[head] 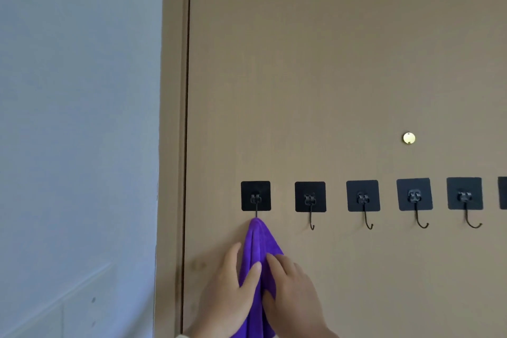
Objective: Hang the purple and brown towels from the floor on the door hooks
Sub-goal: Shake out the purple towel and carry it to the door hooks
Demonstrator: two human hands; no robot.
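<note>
The purple towel (258,244) hangs in folds from the leftmost black door hook (256,196), its top bunched over the hook's tip. My left hand (229,293) grips the towel's left side, thumb across the front and fingers behind the edge. My right hand (295,293) holds the right side, with its fingers laid over the cloth and its thumb near the middle fold. The towel's lower part runs out of the bottom of the frame. No brown towel is in view.
Several more black adhesive hooks run rightward along the tan door (343,77), the nearest bare hook (310,197) right beside the towel. A brass peephole (409,138) sits above them. The door frame (175,118) and a pale wall (76,118) lie to the left.
</note>
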